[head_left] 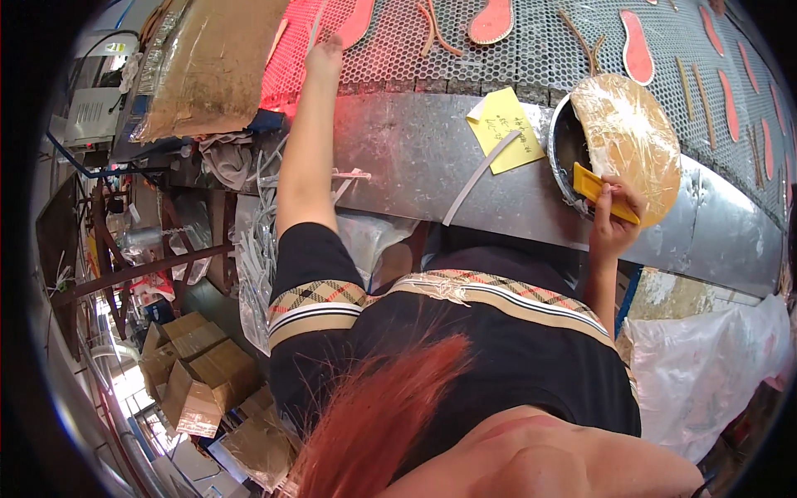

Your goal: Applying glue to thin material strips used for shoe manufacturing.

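Observation:
My right hand (616, 217) grips a yellow plastic scraper (599, 189) at the near side of a round pot (560, 137) with a dark inside. A tan round cover (635, 133), with shiny film or dried glue on it, lies over most of the pot. My left arm stretches far across to the honeycomb mesh belt (398, 62). There my left hand (325, 56) is closed on a thin pale strip (316, 23), beside a red insole (357, 25) with a light edge. Its fingertips are partly hidden.
More red insoles (491, 21) and several brown strips (705, 104) lie on the belt. A yellow note (508, 129) and a grey strip (481, 177) rest on the metal ledge (390, 133). Cardboard (212, 66) stands at left; cartons (199, 365) sit below. A plastic sack (706, 365) is at right.

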Tool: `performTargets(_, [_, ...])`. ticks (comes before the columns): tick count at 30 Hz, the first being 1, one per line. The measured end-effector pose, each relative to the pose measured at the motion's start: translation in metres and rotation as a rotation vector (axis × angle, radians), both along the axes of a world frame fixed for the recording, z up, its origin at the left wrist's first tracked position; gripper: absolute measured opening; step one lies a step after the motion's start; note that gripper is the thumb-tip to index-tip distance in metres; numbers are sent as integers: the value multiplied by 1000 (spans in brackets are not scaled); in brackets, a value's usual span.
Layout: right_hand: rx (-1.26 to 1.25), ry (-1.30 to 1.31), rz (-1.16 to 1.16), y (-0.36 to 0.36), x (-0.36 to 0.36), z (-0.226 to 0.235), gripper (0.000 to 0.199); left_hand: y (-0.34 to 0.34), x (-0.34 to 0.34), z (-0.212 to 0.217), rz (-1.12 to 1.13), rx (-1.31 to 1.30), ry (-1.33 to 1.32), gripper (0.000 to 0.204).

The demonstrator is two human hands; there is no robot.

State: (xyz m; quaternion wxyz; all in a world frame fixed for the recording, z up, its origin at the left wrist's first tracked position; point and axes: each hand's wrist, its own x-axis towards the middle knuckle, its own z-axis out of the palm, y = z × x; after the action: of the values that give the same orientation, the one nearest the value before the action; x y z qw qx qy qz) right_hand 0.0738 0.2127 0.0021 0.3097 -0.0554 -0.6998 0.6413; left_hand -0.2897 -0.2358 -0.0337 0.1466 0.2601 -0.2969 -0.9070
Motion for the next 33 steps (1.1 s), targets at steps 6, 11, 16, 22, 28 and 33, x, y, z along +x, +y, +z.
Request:
performTargets(6, [234,108,88,-1,-9,-7,18,46,180,52,-973,-1310,-65,30])
performTargets(11, [675,-6,176,2,-12,11,19,135,295,60,-1209,-1704,42,35])
performTargets(16, [407,121,128,4,-6,4,18,180,304,21,-1015,-2061,195,35])
performTargets(22, [259,-88,221,8,1,12,15,193,289,27,-949,-2061,237,21])
performTargets(28, [103,26,121,7,3,13,15,207,304,60,-1034,-1699,340,19])
performTargets(33, [30,68,-10,4,-1,9,15,206,307,57,-1350,-1469,227,19])
